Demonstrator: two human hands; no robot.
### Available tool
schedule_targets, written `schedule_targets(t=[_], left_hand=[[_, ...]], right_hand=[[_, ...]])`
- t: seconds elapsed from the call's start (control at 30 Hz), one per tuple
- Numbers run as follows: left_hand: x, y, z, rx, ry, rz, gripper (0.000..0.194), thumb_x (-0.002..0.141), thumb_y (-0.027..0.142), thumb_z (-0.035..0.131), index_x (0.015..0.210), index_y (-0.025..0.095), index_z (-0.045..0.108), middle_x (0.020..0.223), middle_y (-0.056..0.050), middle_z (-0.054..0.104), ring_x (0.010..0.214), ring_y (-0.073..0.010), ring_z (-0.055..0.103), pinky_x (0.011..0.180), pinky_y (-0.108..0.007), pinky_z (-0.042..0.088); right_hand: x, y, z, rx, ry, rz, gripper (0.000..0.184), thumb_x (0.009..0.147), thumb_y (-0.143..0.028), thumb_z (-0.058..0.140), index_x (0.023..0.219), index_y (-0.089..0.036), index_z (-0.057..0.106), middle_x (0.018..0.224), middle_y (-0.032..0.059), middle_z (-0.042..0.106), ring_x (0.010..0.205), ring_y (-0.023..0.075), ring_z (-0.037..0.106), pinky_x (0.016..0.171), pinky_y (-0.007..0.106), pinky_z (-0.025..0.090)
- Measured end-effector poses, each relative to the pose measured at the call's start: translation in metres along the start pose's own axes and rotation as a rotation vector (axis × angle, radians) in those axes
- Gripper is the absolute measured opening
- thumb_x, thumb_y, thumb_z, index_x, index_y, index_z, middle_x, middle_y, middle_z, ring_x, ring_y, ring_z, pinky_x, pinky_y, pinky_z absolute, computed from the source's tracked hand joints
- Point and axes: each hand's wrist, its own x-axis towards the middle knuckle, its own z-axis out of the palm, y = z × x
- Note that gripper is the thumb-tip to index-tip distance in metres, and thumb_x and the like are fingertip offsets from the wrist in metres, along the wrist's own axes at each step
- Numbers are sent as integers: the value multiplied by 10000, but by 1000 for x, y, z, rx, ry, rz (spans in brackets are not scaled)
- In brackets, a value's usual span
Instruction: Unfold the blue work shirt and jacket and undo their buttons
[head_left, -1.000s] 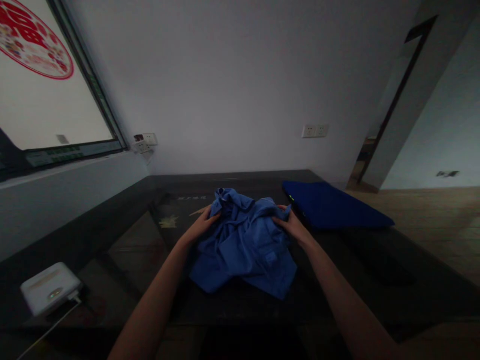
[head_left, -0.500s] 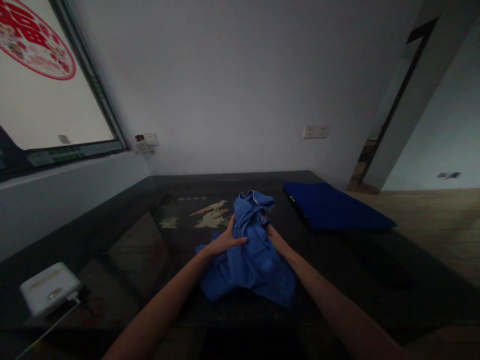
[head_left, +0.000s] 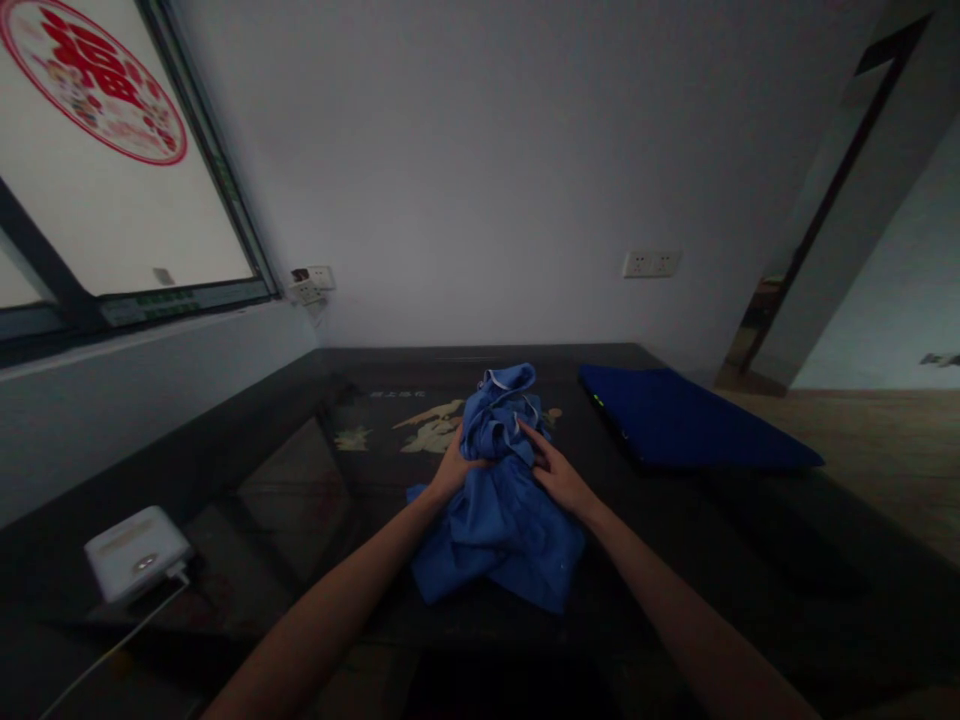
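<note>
A crumpled blue shirt (head_left: 499, 500) lies bunched up in the middle of a dark glass-topped table (head_left: 300, 470). My left hand (head_left: 454, 467) grips the shirt's left side, fingers closed into the cloth just under the raised collar. My right hand (head_left: 555, 470) rests on the shirt's right side with its fingers stretched along the fabric, pressing against it. The top of the shirt stands up between both hands.
A dark blue flat laptop-like case (head_left: 690, 430) lies at the back right of the table. A white box (head_left: 135, 553) with a cable sits at the near left. A window (head_left: 112, 200) is on the left, wall sockets (head_left: 651, 263) behind, a doorway at right.
Both hands have come together from the shirt's outer edges, gathering the spread cloth into a taller, narrower bunch. The view has shifted slightly.
</note>
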Motion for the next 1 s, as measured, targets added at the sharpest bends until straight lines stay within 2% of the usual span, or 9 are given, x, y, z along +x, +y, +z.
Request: schedule_targets(t=[0.17, 0.3, 0.4, 0.53, 0.63, 0.7, 0.8, 0.9, 1.0], left_hand=[[15, 21, -50, 142, 197, -16, 793, 553, 215, 727, 1290, 160, 440, 1243, -113, 568, 1157, -288, 533, 1038, -415, 377], [26, 70, -112, 538, 455, 99, 790, 596, 181, 702, 1330, 135, 414, 1281, -132, 532, 1192, -306, 491, 1060, -410, 344], [29, 115, -154, 885, 630, 167, 756, 672, 202, 680, 1371, 200, 391, 1363, -102, 446, 1230, -361, 433, 1053, -476, 327], [38, 146, -195, 1101, 745, 276, 588, 826, 256, 549, 1388, 275, 377, 1410, -60, 352, 1242, -387, 396, 1021, -555, 318], [48, 130, -216, 1216, 678, 156, 561, 863, 246, 483, 1406, 224, 341, 1414, -97, 323, 1291, -392, 327, 1028, -582, 278], [51, 101, -226, 1237, 541, -82, 639, 823, 272, 554, 1410, 175, 321, 1422, -141, 326, 1282, -394, 352, 1028, -559, 290], [47, 51, -236, 1157, 395, -372, 787, 691, 304, 710, 1371, 92, 376, 1304, -199, 492, 1159, -363, 515, 975, -457, 402], [38, 20, -245, 1119, 433, -489, 882, 731, 484, 643, 1417, 54, 292, 1318, -272, 465, 1195, -407, 480, 959, -498, 406], [31, 19, -252, 1167, 532, -478, 996, 700, 664, 567, 1476, 175, 178, 1459, -272, 259, 1281, -474, 339, 960, -622, 333]], right_hand=[[1, 23, -5, -173, 128, 31, 612, 722, -122, 448, 1327, -212, 437, 1244, 89, 584, 981, 191, 642, 870, 354, 507], [1, 31, -5, -294, 141, 8, 428, 711, -86, 431, 1099, -192, 576, 1164, 78, 594, 812, 146, 662, 783, 316, 517], [-1, 29, -2, -333, 99, -15, 341, 716, -67, 431, 983, -185, 608, 1076, 59, 599, 756, 129, 655, 740, 293, 513], [0, 28, 2, -365, 68, 6, 305, 729, -40, 438, 924, -186, 622, 1001, 44, 603, 722, 120, 646, 705, 279, 509], [0, 29, 3, -392, 67, 8, 292, 736, -34, 444, 907, -178, 632, 966, 47, 607, 711, 124, 640, 694, 279, 498], [0, 28, 2, -412, 55, 4, 277, 742, -39, 449, 891, -175, 639, 931, 44, 609, 715, 129, 634, 696, 280, 490], [-2, 25, 1, -464, 39, -2, 265, 744, -43, 464, 866, -186, 651, 850, 30, 617, 727, 142, 617, 693, 279, 477], [-3, 24, 1, -508, 29, -16, 253, 754, -55, 473, 852, -193, 661, 798, 25, 621, 730, 153, 598, 686, 281, 465], [-4, 25, 1, -534, 16, -38, 234, 766, -75, 482, 846, -194, 668, 811, 30, 624, 736, 157, 586, 698, 289, 459]])
